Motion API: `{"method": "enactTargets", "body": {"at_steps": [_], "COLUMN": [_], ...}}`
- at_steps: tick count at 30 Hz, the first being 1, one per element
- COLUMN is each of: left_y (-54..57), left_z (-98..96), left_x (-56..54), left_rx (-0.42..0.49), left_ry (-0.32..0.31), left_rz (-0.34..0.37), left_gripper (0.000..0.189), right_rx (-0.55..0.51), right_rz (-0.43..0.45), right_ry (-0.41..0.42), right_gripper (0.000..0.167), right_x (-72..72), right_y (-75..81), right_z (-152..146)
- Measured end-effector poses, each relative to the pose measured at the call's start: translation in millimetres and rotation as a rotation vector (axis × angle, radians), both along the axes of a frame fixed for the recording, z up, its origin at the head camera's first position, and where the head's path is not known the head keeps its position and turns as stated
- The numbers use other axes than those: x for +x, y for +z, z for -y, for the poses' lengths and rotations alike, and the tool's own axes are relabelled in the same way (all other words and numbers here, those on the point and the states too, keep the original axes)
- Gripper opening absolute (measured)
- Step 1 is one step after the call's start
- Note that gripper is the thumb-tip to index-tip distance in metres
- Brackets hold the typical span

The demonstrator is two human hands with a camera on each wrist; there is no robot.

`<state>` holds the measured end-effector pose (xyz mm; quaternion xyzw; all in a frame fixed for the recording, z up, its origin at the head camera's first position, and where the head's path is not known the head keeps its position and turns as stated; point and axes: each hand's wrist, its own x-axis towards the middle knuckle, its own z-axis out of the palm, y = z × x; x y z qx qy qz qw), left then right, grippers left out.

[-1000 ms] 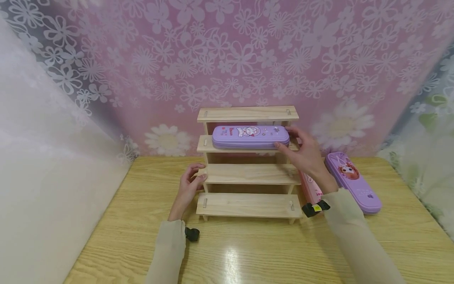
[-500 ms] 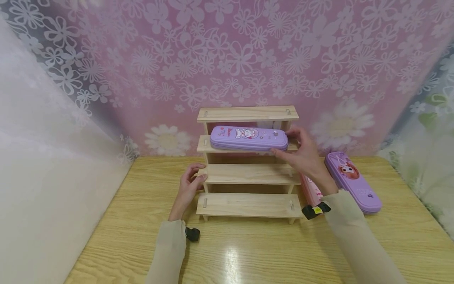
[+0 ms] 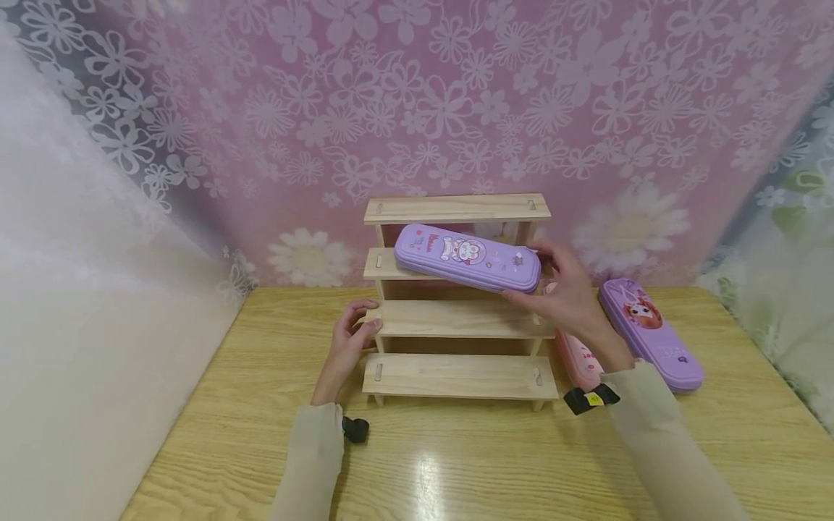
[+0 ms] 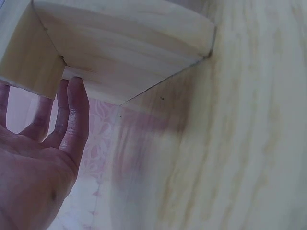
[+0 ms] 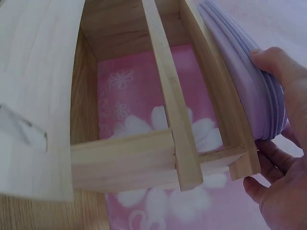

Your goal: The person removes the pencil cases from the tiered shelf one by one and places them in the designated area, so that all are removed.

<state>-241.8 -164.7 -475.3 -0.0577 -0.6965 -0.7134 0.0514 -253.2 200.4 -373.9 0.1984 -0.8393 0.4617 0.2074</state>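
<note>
A light wooden stepped rack point(image 3: 456, 376) with several shelf boards stands on the table. My left hand point(image 3: 348, 340) grips the left end of its second-lowest board; in the left wrist view the fingertips of that hand point(image 4: 43, 158) reach in against the wood. A purple pencil case point(image 3: 465, 257) with a cartoon rabbit slants above the second shelf from the top, its right end lower and nearer me. My right hand point(image 3: 567, 293) pinches that right end between thumb and fingers. The right wrist view shows the case's zipped side point(image 5: 259, 91) beside the thumb.
Right of the rack lie a pink pencil case point(image 3: 580, 358), partly hidden by my right arm, and another purple pencil case point(image 3: 651, 336) with a cartoon girl. A floral pink cloth point(image 3: 430, 108) hangs behind the wooden table point(image 3: 274, 463).
The rabbit pencil case has turned from lying level along the second shelf to a slant, its right end drawn down toward me by my right hand. My left hand stays put.
</note>
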Motion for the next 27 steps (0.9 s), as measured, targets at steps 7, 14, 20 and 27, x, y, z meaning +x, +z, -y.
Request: {"method": "enactTargets", "body": {"at_steps": [7,14,20,27], "left_y": [-1.0,0.2,-0.8,-2.2], "left_z": [-0.1,-1.6,-1.3,-1.3], "left_x": [-1.8,0.8,0.7,-0.3], "left_rx": [-0.001,0.008,0.007,0.003], "left_ry": [0.017,0.013,0.012,0.011], "left_rz": [0.007,-0.001,0.000,-0.001], "left_gripper": [0.033,0.032,0.032,0.032], "right_rx": [0.181,0.209,0.136,0.055], "right_rz": [-0.022,-0.109,-0.121,-0.137], "right_ry": [-0.052,-0.049,-0.009,-0.002], "right_gripper": [0.087,0.086,0.088,0.091], "right_x": [7.6,12.0,17.4,28.1], "right_y": [-5.0,-10.5,-13.5,-17.1], "right_z": [-3,-6,-10,-16]}}
